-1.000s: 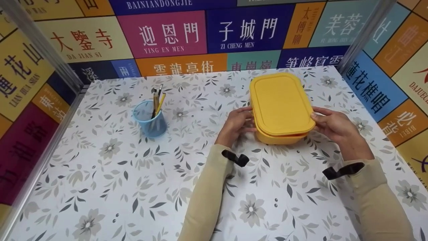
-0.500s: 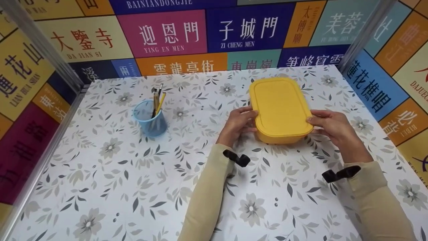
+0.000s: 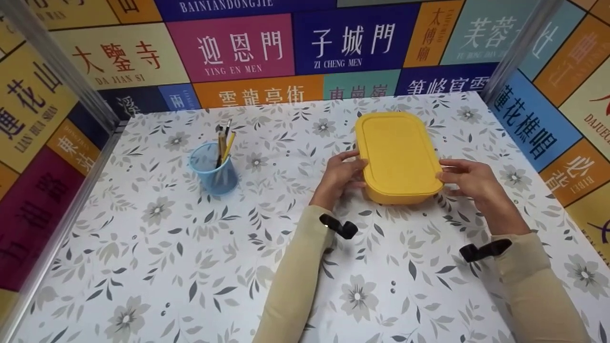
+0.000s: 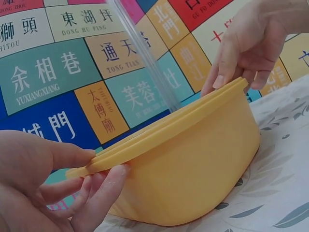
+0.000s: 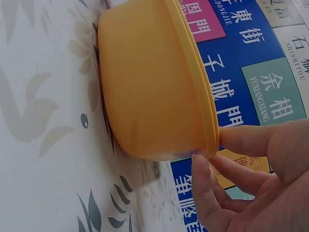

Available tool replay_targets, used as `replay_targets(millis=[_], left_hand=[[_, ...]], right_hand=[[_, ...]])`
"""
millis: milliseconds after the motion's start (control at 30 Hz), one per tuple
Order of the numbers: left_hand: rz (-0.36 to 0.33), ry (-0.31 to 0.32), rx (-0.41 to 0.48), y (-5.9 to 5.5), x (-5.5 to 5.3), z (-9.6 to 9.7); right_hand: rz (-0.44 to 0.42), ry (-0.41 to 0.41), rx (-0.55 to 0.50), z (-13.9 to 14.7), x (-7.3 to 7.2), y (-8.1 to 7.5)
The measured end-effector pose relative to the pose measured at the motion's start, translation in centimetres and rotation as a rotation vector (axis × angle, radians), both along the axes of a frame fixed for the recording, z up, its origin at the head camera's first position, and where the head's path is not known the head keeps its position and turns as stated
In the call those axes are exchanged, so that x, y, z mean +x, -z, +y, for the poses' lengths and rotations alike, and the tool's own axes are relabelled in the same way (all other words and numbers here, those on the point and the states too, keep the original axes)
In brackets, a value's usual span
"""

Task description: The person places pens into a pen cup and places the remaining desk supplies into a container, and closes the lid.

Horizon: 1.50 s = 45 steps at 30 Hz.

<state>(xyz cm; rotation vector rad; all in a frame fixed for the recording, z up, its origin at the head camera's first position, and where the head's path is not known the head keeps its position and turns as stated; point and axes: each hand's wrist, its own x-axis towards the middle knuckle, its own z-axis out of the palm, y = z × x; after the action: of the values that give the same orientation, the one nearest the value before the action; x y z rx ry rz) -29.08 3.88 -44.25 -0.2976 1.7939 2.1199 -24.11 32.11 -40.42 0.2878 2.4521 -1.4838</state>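
Note:
A yellow plastic food container (image 4: 193, 164) stands on the table towards the back right. Its yellow lid (image 3: 398, 147) lies level across the top, with the edge close along the rim all round the visible sides. At its left side my left hand (image 3: 339, 176) pinches the rim, thumb on the lid's edge and fingers below it, as the left wrist view shows. My right hand (image 3: 472, 181) pinches the opposite side; in the right wrist view its thumb (image 5: 246, 140) is at the lid's edge and the fingertips sit under the rim. The container's inside is hidden.
A light blue cup (image 3: 214, 176) holding several brushes and a yellow pencil (image 3: 230, 145) stands at the left on the floral tablecloth (image 3: 190, 267). Panels printed with large characters (image 3: 233, 47) wall in the back and both sides.
The lid, raised with a gap along the front a second ago, has come down onto the container. Both thumbs have moved onto its edge, and the right hand has shifted slightly nearer.

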Motion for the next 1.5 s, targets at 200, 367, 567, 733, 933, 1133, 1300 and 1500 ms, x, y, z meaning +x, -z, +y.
replay_targets(millis=[200, 367, 567, 733, 933, 1133, 1300, 1500], left_hand=[[0.026, -0.014, -0.091, -0.5, 0.0, 0.3], [0.123, 0.046, -0.218, -1.3, -0.3, 0.4], [0.201, 0.18, -0.319, -1.4, -1.6, -0.6], [0.337, 0.279, -0.429, -1.4, -3.3, -1.2], [0.487, 0.432, -0.554, -0.9, -4.4, -2.3], [0.551, 0.533, -0.603, -0.5, -4.8, -3.1], [0.532, 0.527, -0.533, 0.1, -4.9, -3.3], [0.533, 0.522, -0.443, 0.7, -4.9, -3.2]], right_hand=[[0.011, -0.044, 0.076, 0.2, -0.2, -0.1], [0.067, -0.046, 0.158, 0.0, -1.3, -0.8], [0.087, -0.169, 0.246, -0.2, -4.1, -1.8], [0.09, -0.344, 0.339, -0.2, -6.6, -2.1], [0.073, -0.48, 0.422, -0.8, -8.8, -2.1], [0.04, -0.566, 0.463, -0.8, -9.7, -1.8], [-0.002, -0.579, 0.474, -0.5, -10.1, -1.2], [0.009, -0.6, 0.414, -0.1, -10.2, -0.7]])
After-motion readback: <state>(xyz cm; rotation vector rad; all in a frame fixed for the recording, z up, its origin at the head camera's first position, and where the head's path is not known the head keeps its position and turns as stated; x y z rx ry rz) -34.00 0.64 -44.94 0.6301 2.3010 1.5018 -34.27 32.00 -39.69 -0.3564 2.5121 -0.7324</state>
